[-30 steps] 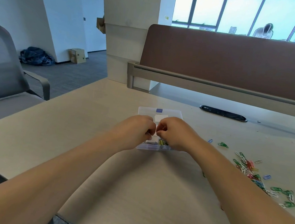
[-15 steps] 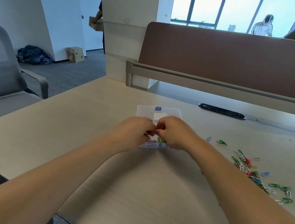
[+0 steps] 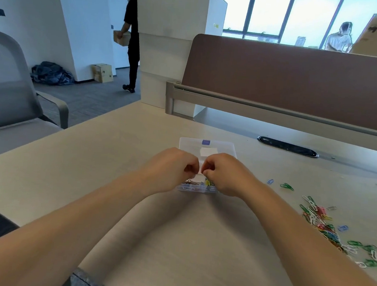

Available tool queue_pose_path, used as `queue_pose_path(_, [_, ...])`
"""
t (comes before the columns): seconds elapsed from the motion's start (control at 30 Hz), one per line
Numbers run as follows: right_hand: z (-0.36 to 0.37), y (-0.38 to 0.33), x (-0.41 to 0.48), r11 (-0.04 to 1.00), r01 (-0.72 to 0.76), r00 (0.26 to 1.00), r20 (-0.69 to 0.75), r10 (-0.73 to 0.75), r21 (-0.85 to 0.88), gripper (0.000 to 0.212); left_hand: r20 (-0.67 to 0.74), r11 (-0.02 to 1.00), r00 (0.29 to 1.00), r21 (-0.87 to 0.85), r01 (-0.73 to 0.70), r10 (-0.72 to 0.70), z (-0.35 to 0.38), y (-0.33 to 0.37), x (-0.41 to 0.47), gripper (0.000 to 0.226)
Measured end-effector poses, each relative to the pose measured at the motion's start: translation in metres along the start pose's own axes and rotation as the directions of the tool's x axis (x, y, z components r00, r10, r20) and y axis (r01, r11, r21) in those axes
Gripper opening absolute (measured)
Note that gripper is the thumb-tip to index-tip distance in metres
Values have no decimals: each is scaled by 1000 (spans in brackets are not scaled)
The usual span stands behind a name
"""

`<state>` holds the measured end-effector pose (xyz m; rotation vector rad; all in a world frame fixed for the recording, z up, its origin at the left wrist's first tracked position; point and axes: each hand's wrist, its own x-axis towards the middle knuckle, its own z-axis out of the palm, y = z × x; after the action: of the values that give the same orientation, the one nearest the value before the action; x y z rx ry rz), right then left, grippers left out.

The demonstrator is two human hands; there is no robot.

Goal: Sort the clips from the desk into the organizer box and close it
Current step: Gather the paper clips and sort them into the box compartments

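Your desk [image 3: 114,159] is far from cleared. Your left hand [image 3: 171,171] and right hand [image 3: 225,175] meet over the organizer box [image 3: 219,146], fingers curled. Whether they pinch a clip cannot be told. The box sits mid-desk, lid open, with some clips in its near compartments. The clip pile [image 3: 325,228] lies well to the right, unsorted. A stray green clip [image 3: 287,186] lies between. Closing is premature.

1. The organizer box [image 3: 229,146] is clear plastic and stands open mid-surface. Its lid lies flat on the far side, with a purple latch [image 3: 206,142] at its far edge.
2. Its near compartments hold sorted clips [image 3: 207,183], dark ones on the left and yellow ones on the right.
3. Loose clips [image 3: 322,224] in many colours lie heaped on the surface well to the box's right. A blue clip [image 3: 270,181] and a green clip [image 3: 287,186] lie apart, between the heap and the box.
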<state>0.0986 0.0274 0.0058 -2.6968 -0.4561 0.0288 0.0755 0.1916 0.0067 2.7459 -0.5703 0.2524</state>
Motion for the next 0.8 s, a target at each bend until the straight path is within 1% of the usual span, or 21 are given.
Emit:
queue_pose_path(0.13, [-5,1,-7,1000,-6,1000,5,6,5,16,-19,1000,1000,-19,16,-16,-4,5,-4,13])
queue_pose_path(0.2, [-11,3,-13,1000,-4,1000,2,4,6,16,-52,999,998,-29,35,-37,-8,12,-5,14])
queue_pose_path(0.3, [-22,8,-28,1000,-6,1000,-12,6,14,14,-100,997,994,-62,49,-55,-14,29,-7,15])
queue_pose_path(0.37, [-32,13,-43,1000,0,999,-35,0,4,12,-105,993,993,-105,46,-57,-15,49,-8,16])
queue_pose_path(0.43, [-43,20,-63,1000,-5,999,-53,5,-1,9,-96,990,995,-140,22,-35,-12,72,-10,14])
queue_pose_path(0.53, [-59,39,-95,999,-46,995,-92,43,-29,9,-73,981,997,-195,-24,10,2,107,-13,11])
queue_pose_path(0.6, [-66,58,-118,994,-99,990,-107,94,-44,11,-28,981,998,-184,-55,51,15,130,-14,13])
queue_pose_path(0.67, [-72,79,-140,985,-161,982,-113,154,-60,13,72,983,993,-160,-84,97,27,153,-15,20])
queue_pose_path(0.73, [-77,98,-161,973,-216,972,-108,207,-84,14,174,986,975,-122,-116,137,38,175,-16,33])
queue_pose_path(0.8, [-83,115,-178,956,-271,961,-93,262,-109,17,266,989,953,-47,-137,145,51,190,-15,52])
